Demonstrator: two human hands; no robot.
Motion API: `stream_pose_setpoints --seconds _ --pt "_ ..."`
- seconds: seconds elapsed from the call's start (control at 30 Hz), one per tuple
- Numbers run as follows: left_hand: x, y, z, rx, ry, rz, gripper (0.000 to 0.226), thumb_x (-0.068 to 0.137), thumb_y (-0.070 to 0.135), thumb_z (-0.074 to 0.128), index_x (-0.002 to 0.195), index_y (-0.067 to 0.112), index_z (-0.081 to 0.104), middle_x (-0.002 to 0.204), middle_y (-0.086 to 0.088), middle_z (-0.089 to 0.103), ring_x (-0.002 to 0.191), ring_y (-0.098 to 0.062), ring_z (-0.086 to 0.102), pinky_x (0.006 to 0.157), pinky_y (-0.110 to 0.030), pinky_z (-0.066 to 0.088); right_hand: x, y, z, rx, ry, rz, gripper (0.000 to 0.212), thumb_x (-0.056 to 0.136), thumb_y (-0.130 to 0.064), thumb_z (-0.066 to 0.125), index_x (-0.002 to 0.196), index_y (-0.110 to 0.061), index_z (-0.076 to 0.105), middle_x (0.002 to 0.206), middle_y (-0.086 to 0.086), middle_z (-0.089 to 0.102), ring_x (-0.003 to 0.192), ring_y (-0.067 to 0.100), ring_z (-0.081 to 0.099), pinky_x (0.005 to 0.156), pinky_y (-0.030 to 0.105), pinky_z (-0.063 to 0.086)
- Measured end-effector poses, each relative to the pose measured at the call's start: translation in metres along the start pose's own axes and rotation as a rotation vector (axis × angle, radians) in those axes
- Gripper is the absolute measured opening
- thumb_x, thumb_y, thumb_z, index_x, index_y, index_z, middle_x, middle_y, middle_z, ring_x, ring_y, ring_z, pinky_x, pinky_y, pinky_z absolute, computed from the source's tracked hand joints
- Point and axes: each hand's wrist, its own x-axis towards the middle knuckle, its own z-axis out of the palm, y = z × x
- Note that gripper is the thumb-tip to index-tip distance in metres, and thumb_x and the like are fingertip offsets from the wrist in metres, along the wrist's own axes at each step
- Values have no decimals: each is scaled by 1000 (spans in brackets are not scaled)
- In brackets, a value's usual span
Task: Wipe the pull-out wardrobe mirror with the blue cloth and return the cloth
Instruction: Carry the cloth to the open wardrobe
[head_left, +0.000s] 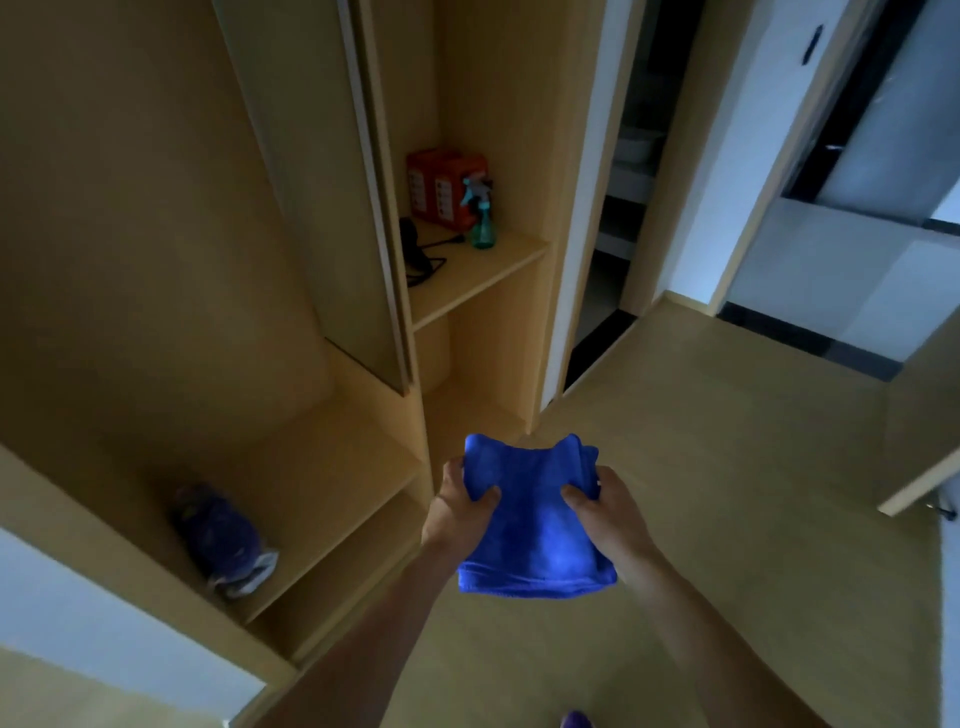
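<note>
I hold a folded blue cloth in front of me, low in the head view, over the wooden floor. My left hand grips its left edge with the thumb on top. My right hand grips its right edge the same way. The pull-out mirror is a tall narrow panel standing edge-on inside the open wardrobe, up and to the left of the cloth, well beyond my hands.
A wardrobe shelf carries a red box, a teal spray bottle and a black corded device. A purple bundle lies on the lower left shelf. An open doorway is at right.
</note>
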Motion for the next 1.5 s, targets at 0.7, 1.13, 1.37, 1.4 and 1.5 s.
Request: stream_pose_setpoints --seconds 0.7,1.13,1.37,1.4,1.5 --pt "98 48 -1 -102 545 -180 50 98 32 62 142 23 39 102 15 56 88 -9 60 71 -30 49 198 -98 14 -154 -498 -275 17 96 -29 59 111 -24 53 98 -3 64 83 13 62 62 29 43" --pt "195 49 -48 -146 603 -163 53 100 36 57 147 27 34 99 23 52 84 1 57 62 -20 45 271 -160 61 -172 -541 -295 34 101 -23 54 132 -18 42 95 -5 58 76 10 58 56 22 40" --pt "225 59 -66 -139 619 -157 55 99 38 58 147 29 33 108 13 57 86 1 57 60 -18 43 308 -180 75 -187 -551 -291 47 101 -28 55 143 -20 36 101 -7 55 82 10 57 65 28 47" --pt "226 61 -68 -132 627 -155 55 99 39 58 147 30 33 106 15 57 85 1 57 59 -18 42 313 -184 77 -196 -557 -300 45 101 -29 55 141 -22 36 99 -9 54 82 12 58 70 34 51" --pt "229 67 -77 -91 694 -152 53 100 38 57 147 34 31 96 21 53 78 1 56 56 -16 39 331 -197 89 -196 -602 -319 43 101 -32 55 139 -26 36 96 -7 57 84 18 61 80 44 54"
